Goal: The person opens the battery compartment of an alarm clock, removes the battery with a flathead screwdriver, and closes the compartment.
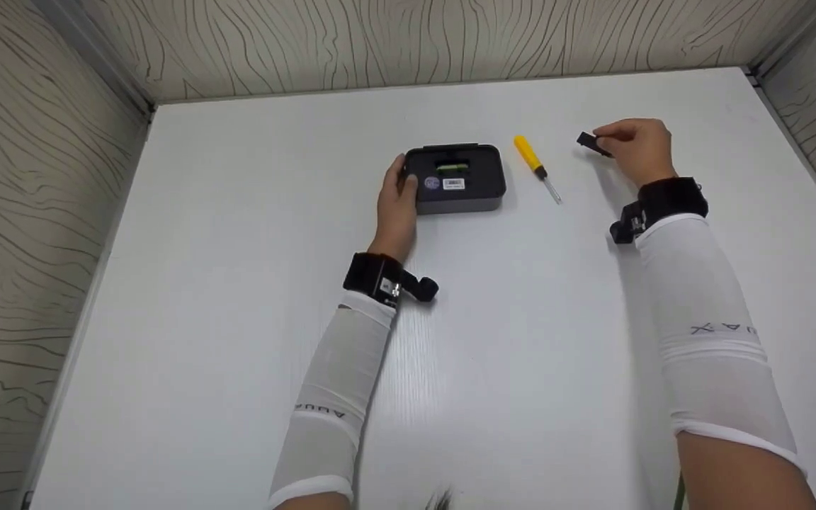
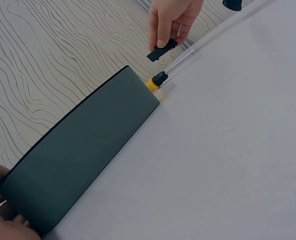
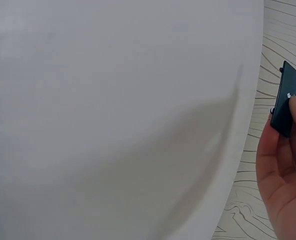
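Observation:
A dark grey box-shaped device [image 1: 459,178] lies on the white table [image 1: 238,283], its underside up with labels and an open slot showing. My left hand [image 1: 399,197] grips its left end; the same device [image 2: 83,160] fills the left wrist view. My right hand [image 1: 633,147] pinches a small black flat cover [image 1: 592,144] just above the table, right of the device. That cover [image 3: 285,99] stands on edge between my fingertips in the right wrist view, and it also shows in the left wrist view as the black cover [image 2: 161,50]. A yellow-handled screwdriver [image 1: 535,167] lies between the hands.
Wood-grain walls [image 1: 408,42] close in the table at the back and on both sides. The screwdriver [image 2: 160,80] lies just beyond the device's far end. Bare white table [image 3: 113,120] stretches in front of both forearms.

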